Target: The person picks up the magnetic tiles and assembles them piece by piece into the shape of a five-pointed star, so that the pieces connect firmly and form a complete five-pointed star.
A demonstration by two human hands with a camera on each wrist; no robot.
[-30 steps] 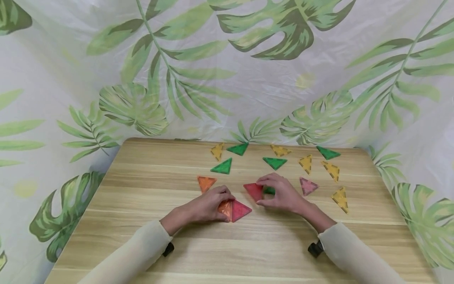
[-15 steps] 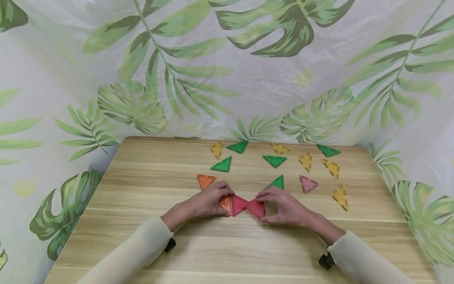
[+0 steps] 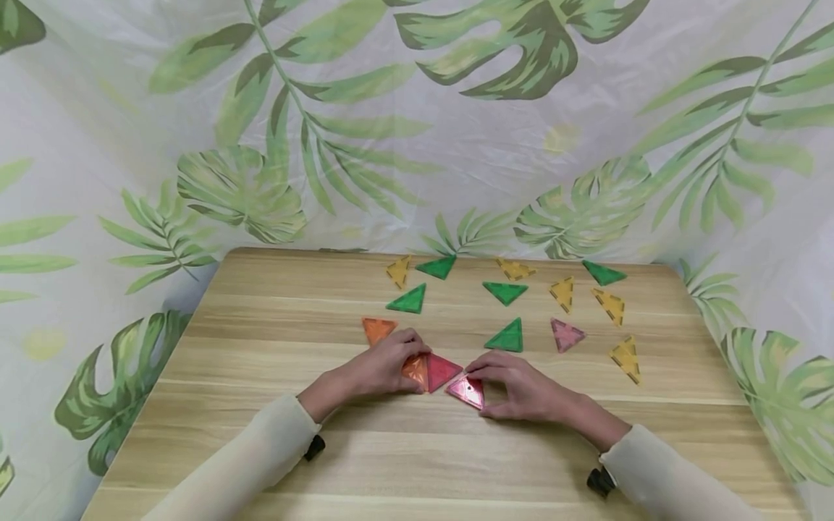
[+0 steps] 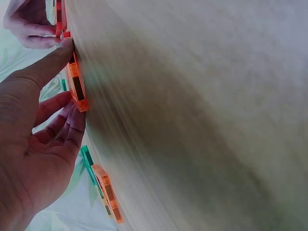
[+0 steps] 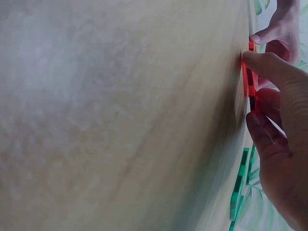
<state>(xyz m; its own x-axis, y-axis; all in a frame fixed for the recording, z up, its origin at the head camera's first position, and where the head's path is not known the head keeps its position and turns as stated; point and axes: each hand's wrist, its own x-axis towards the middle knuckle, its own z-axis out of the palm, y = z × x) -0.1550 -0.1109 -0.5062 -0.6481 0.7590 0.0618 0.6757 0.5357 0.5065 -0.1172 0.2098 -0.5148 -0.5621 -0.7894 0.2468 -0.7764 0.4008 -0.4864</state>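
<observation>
My left hand [image 3: 381, 367] pinches an orange triangular magnetic tile [image 3: 414, 370] flat on the wooden table, thumb at the near edge and fingertips at the far one. Against that tile's right side lies a red triangular tile [image 3: 441, 373], its tip pointing right. Just right of it, my right hand [image 3: 524, 387] holds another red triangular tile [image 3: 466, 391] between thumb and fingers; glare brightens its face. The two red tiles meet or nearly meet near the first one's tip. In the left wrist view, thumb and fingers span the orange tile [image 4: 77, 86].
A second orange tile [image 3: 378, 330] lies beyond my left hand, a green tile [image 3: 507, 336] beyond the right. A pink tile [image 3: 567, 335] sits farther right. Several yellow and green triangles, such as one green tile [image 3: 504, 292], spread toward the table's back edge.
My right hand has brought its red tile toward me, beside the other red tile, and turned it, uncovering the green tile behind. My left hand stays on the orange tile.
</observation>
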